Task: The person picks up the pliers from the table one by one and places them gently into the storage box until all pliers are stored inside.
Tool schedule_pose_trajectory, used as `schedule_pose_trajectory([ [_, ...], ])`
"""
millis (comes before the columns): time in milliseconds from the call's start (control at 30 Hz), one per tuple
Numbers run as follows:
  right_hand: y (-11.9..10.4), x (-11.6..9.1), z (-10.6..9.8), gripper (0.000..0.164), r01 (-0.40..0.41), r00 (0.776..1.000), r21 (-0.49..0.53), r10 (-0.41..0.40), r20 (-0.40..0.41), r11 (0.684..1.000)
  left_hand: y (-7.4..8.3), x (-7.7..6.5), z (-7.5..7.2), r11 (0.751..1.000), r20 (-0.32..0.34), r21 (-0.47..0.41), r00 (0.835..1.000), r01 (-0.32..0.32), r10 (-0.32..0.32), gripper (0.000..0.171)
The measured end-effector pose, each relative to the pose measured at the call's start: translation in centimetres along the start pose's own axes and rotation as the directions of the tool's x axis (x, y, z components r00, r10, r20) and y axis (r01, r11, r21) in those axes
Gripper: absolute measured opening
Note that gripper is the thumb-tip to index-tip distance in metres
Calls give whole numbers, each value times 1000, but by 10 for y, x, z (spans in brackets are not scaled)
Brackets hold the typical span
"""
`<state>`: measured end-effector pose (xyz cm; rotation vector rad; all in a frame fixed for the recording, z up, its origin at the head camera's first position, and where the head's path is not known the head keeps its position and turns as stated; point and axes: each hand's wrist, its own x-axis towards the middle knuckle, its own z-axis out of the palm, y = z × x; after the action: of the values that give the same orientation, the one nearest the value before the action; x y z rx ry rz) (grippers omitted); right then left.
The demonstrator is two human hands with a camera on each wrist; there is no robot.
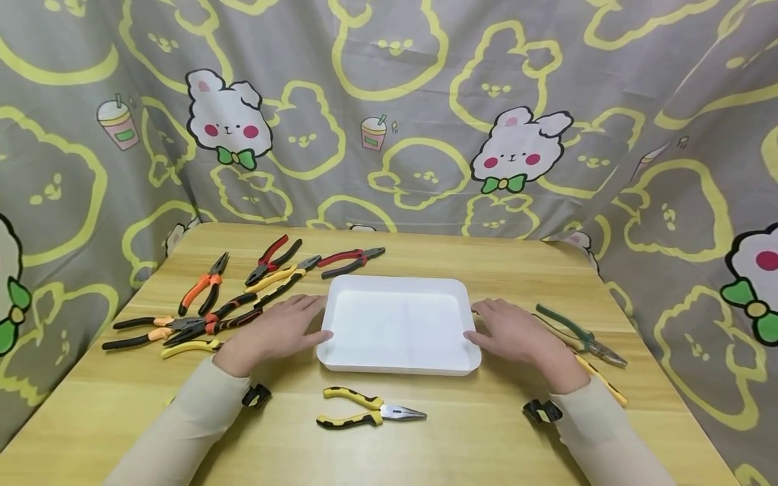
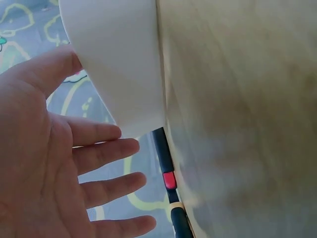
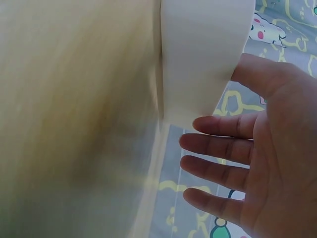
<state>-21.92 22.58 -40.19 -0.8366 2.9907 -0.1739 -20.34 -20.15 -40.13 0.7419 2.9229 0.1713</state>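
Observation:
A white rectangular tray [image 1: 398, 324] lies on the table between my two hands. My left hand [image 1: 282, 331] is at its left side, thumb touching the rim and fingers straight along the outer wall. On the opposite side my right hand [image 1: 510, 331] mirrors this, its thumb on the rim. In the left wrist view the straight, spread fingers [image 2: 111, 191] stand beside the tray wall [image 2: 119, 64]. The right wrist view likewise shows straight fingers [image 3: 215, 148] by the wall. Nearer to me lie yellow-and-black needle-nose pliers [image 1: 377, 409] with handles apart.
Several pliers lie left and behind the tray, including orange-handled pliers [image 1: 206, 287] and red-and-black pliers [image 1: 352, 261]. Green-handled pliers [image 1: 586, 343] are on the right, with a yellow handle [image 1: 602, 381] partly behind my right forearm. A patterned curtain [image 1: 413, 128] encloses the wooden table [image 1: 498, 263].

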Motion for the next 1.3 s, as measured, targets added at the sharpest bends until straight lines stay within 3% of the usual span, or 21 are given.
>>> schedule_pose_trajectory([
  [167,-2,1,-1,54,5,1000,-22,-5,-13,1000,10,-4,-5,999,-25,38,999,-20,21,82],
  [433,-5,-2,1,56,-13,1000,-15,12,-6,1000,32,-12,-12,993,-72,46,991,-110,113,79],
  [667,-5,-2,-2,60,-38,999,54,37,14,998,51,-19,-15,969,-100,29,963,-247,249,73],
  [867,-5,-1,-1,61,-32,999,45,31,12,998,65,-25,-16,926,-112,63,919,-372,377,69],
  [1100,-5,-2,-2,58,-29,1000,35,28,14,999,75,-27,-11,862,-95,19,857,-507,506,70],
  [1300,-6,0,-4,58,-28,1000,41,27,16,999,82,-28,-4,778,-98,-26,776,-628,623,70],
])
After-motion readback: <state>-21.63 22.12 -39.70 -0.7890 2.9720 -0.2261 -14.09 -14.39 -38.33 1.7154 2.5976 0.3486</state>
